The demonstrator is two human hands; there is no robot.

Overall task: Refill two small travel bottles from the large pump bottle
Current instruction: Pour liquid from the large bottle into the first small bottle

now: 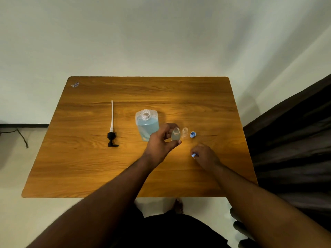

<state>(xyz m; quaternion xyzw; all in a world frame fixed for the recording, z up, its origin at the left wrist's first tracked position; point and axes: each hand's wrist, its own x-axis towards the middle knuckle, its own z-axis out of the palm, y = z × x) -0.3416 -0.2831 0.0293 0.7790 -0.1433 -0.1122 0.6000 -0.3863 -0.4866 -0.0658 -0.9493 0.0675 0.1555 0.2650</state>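
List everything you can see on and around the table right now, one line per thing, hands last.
table: 1, brown wood, centre of view
large bottle: 1, clear with blue liquid, pump off, mid-table
pump head with tube: 1, black with white tube, lying left of the large bottle
small bottle: 1, clear, uncapped, in the left hand's grip
second small bottle: 1, clear, uncapped, standing just right of the first
blue cap: 1, on the table right of the small bottles
second blue cap: 1, in the right hand's fingers
sticker: 1, far left corner
left hand: holding small bottle
right hand: holding cap
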